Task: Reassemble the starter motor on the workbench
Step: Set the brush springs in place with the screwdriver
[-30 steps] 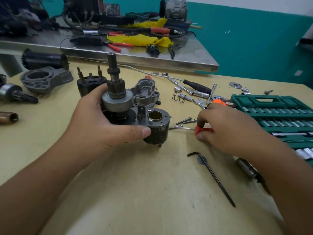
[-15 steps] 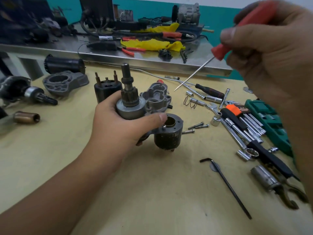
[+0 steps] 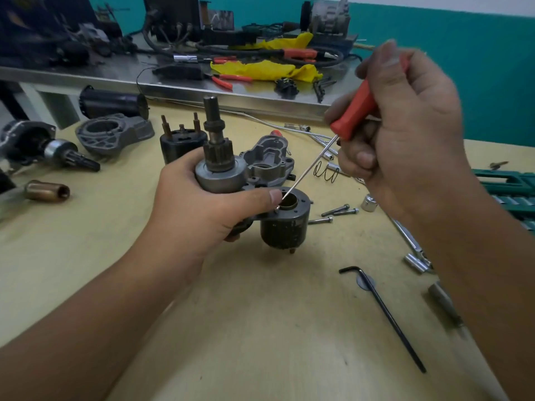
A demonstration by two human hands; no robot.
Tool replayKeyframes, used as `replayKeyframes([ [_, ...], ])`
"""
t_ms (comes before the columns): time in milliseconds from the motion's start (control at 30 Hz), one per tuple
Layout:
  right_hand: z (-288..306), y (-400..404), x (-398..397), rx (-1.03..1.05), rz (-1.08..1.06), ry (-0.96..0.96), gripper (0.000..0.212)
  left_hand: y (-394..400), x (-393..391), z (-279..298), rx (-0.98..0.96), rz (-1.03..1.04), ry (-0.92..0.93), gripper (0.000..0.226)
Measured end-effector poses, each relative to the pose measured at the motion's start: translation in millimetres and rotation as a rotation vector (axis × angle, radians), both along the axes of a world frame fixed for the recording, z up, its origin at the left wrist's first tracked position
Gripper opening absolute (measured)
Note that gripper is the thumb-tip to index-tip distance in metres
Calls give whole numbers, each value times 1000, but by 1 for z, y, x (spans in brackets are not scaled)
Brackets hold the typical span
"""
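My left hand [image 3: 202, 209] grips the starter motor assembly [image 3: 285, 224] just above the yellow workbench [image 3: 260, 328]. Its pinion gear and shaft [image 3: 217, 146] point up, and the dark cylinder with a brass bore sits to the right of my thumb. My right hand [image 3: 405, 134] holds a red-handled screwdriver [image 3: 356, 111]. The thin shaft slants down-left, and its tip touches the rim of the brass bore beside my left thumb. A grey housing [image 3: 269, 160] stands just behind the assembly.
Loose bolts [image 3: 335, 212], a socket [image 3: 369, 202], a spring [image 3: 325, 172] and a black hex key [image 3: 382, 311] lie to the right. A green socket case [image 3: 509, 195] sits at the right edge. A solenoid [image 3: 181, 143], end cover [image 3: 113, 134], armature [image 3: 43, 149] and brass sleeve [image 3: 47, 191] lie left. A cluttered steel bench [image 3: 173, 88] stands behind.
My right hand picked the screwdriver up from the table, raised it high, then brought its tip down to the brass bore. My left hand kept its grip on the assembly.
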State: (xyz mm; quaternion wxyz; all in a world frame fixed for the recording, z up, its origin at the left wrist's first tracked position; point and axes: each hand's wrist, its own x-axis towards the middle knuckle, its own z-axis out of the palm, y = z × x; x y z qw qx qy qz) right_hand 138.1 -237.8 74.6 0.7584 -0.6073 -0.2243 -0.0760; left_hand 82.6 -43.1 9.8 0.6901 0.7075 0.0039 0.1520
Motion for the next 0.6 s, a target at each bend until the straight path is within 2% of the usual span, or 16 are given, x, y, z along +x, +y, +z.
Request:
replayKeyframes([
  [600,-2,7,0,-1,5,-26,19,1,2,-1,8,-1,-18,37],
])
